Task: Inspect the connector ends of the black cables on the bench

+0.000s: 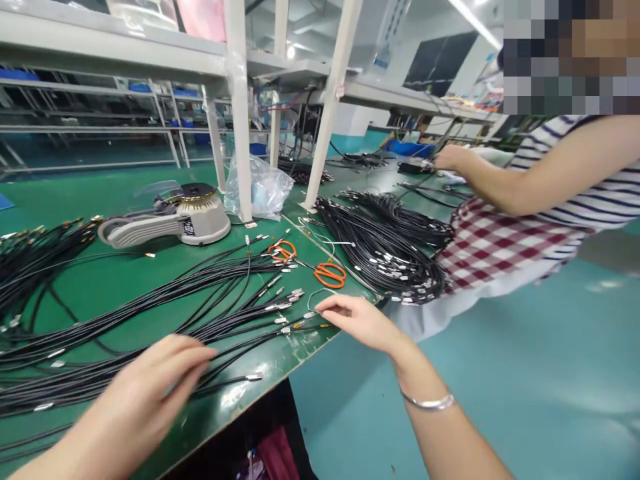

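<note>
Many black cables [125, 313] with silvery metal ends lie in bundles across the green tabletop. Over the nearer bundle is my left hand [150, 380], slightly blurred, with a gap between thumb and fingers and nothing visible in them. My right hand [357, 321] is beside the cable ends near the table edge. Its thumb and forefinger are pinched at the end of a thin white tie [311, 298], which curves up from the fingertips. Just beyond lie orange-handled scissors [330, 275]. More white ties [320, 233] lie behind the scissors.
A grey round tape dispenser [205, 217] stands at the back left. A clear plastic bag [263, 190] rests by the white shelf posts [240, 133]. To the right lies a large black cable pile [390, 247], beside a co-worker in a striped shirt [565, 167].
</note>
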Available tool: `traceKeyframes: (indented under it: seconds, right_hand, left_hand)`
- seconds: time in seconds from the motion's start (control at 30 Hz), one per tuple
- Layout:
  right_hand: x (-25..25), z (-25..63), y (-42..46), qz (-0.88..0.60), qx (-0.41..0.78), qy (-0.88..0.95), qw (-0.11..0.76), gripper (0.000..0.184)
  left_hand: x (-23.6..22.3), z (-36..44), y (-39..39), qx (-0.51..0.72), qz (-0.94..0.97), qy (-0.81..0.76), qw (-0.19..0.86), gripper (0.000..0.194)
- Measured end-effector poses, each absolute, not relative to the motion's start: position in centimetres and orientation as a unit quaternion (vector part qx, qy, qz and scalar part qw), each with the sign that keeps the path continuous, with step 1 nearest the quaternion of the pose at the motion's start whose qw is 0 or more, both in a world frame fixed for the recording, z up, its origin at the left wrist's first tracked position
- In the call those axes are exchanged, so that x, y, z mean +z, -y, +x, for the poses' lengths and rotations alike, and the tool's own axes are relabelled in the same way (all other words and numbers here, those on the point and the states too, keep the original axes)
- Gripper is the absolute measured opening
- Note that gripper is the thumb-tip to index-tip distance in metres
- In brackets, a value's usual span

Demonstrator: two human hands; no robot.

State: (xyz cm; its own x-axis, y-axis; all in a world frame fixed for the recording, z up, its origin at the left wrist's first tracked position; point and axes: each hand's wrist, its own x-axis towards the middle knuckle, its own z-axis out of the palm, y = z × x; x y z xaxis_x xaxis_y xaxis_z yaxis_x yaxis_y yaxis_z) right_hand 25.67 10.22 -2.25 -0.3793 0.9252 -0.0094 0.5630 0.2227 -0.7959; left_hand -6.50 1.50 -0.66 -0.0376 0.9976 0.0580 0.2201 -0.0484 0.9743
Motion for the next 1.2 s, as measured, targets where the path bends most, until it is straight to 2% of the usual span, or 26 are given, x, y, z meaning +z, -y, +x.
traceKeyframes:
  seconds: [0.07, 0.13, 0.23, 0.33, 0.47, 0.6, 0.73, 0.9, 1.03, 1.2]
  right_hand:
    - [-3.3, 26.5, -9.3, -0.518, 0.317, 0.748, 0.268, 0.019]
    - [-4.1, 27.0, -8.5, -0.523, 0.265, 0.759, 0.284, 0.018]
    - [-4.9, 27.1, -7.8, -0.52, 0.206, 0.777, 0.289, 0.018]
    - [-5.3, 26.8, -7.7, -0.523, 0.183, 0.778, 0.298, 0.015]
    - [-4.6, 26.7, -7.3, -0.533, 0.293, 0.715, 0.345, 0.015]
    - [-2.8, 26.9, -6.0, -0.52, 0.439, 0.616, 0.396, 0.014]
    - [-1.6, 26.7, -4.6, -0.51, 0.507, 0.581, 0.381, 0.015]
    - [-1.0, 26.3, -3.3, -0.521, 0.534, 0.544, 0.383, 0.016]
    - [-0.6, 26.5, -2.6, -0.555, 0.484, 0.568, 0.368, 0.016]
    - [-0.5, 25.8, -2.1, -0.556, 0.464, 0.581, 0.372, 0.014]
  left_hand:
    - [-1.1, -2.7, -3.9, 0.325, 0.737, -0.499, 0.32, 0.013]
    - [-1.8, 0.7, -6.0, 0.24, 0.825, -0.46, 0.224, 0.02]
    - [-3.0, 3.7, -8.0, 0.165, 0.868, -0.45, 0.133, 0.025]
    - [-3.7, 4.4, -8.6, 0.165, 0.865, -0.46, 0.116, 0.023]
    - [-3.1, 4.4, -8.0, 0.193, 0.84, -0.484, 0.154, 0.021]
    - [-0.8, 5.6, -7.3, 0.165, 0.783, -0.507, 0.321, 0.016]
    - [0.8, 7.5, -7.0, 0.156, 0.736, -0.496, 0.434, 0.016]
    - [1.1, 8.8, -6.4, 0.185, 0.712, -0.463, 0.494, 0.015]
    - [0.6, 8.6, -6.0, 0.179, 0.696, -0.453, 0.528, 0.018]
    - [0.2, 8.2, -5.7, 0.142, 0.725, -0.465, 0.488, 0.022]
